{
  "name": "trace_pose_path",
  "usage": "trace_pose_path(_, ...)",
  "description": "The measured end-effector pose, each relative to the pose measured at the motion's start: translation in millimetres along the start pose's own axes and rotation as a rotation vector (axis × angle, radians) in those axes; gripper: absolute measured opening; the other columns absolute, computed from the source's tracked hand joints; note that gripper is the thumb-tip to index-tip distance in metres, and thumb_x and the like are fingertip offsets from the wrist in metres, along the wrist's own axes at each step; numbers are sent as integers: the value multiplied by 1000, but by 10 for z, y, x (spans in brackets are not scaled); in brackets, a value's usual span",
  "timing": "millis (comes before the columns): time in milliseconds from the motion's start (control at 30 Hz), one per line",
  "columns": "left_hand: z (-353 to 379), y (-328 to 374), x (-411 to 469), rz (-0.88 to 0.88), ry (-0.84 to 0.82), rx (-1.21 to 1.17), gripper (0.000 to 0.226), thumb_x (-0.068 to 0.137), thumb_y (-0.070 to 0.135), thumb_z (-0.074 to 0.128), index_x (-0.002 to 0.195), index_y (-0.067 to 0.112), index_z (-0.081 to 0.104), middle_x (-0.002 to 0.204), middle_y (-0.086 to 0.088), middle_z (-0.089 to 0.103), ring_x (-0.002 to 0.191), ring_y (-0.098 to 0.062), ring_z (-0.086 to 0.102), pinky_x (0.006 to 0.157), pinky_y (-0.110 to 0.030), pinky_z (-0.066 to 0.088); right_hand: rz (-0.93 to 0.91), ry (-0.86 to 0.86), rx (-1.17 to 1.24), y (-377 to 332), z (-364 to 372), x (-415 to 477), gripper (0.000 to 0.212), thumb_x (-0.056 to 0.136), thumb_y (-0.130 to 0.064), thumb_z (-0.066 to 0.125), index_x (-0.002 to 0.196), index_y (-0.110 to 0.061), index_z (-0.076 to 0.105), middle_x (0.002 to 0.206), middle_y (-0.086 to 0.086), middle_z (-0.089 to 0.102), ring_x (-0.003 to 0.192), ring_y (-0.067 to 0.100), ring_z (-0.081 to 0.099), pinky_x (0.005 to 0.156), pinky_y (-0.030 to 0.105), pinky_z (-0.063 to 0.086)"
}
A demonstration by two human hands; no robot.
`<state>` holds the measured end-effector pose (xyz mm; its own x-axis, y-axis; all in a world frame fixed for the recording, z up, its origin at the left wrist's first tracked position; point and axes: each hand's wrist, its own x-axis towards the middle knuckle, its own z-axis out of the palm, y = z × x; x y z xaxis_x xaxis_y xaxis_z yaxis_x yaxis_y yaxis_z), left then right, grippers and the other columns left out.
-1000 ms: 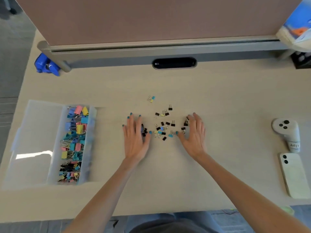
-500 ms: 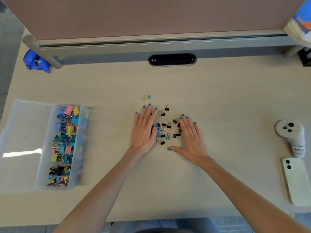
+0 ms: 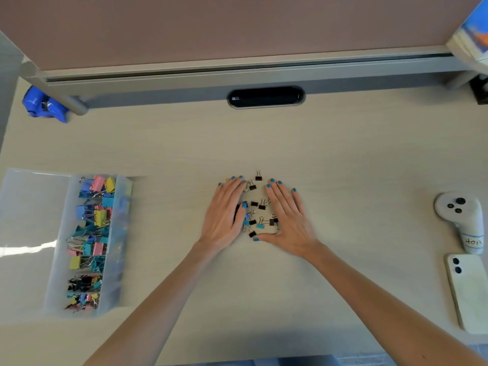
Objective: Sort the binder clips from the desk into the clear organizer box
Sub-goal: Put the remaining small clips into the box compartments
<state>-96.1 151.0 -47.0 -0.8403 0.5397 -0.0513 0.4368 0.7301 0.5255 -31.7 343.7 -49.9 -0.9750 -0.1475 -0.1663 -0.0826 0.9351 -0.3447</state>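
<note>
Pale laminate desk [image 3: 343, 159]. We log both hands palm-down on it, flanking the loose clips [image 3: 260, 226].

Left hand [image 3: 224, 215]: fingers straight and close together, gripping nothing. Its thumb edge touches the clips at 9 o'clock of the pile.

Right hand [image 3: 287, 217]: fingers likewise straight, thumb spread out beneath the pile at 6 o'clock, nothing held.

Against a second ago, we note that the hands have closed in from both sides. The gap between them is much narrower, and the clips, then scattered, are now bunched inside it. One black clip [image 3: 258, 177] lies just outside the bunch at 12 o'clock, between the two sets of fingertips.

Box [image 3: 116, 260] sits at 9 o'clock, well apart from the hands, its lid [image 3: 29, 233] folded open. It holds coloured and black clips in separate compartments.

Controller [image 3: 459, 217] and phone [image 3: 472, 291] lie at 3 to 4 o'clock, placed as before.
</note>
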Motion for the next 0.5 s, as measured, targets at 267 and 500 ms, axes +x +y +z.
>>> trace_pose_path(267,-104,-5,-150,-46,209,-363,60,83,-6,49,140,6,34,148,-4,32,138,-17,34,101,-30,43,-189,41,-190,-9,-3,455,100,82,-79,33,153,-13,9,161,7,4,149,21,0,118,52,9)
trace_pose_path(500,-119,-55,-233,-66,217,-347,62,83,-8,57,140,4,35,148,-6,35,140,-19,32,109,-27,34,-408,179,-253,23,-13,694,53,95,-54,38,133,-18,50,137,7,49,125,28,47,103,40,37)
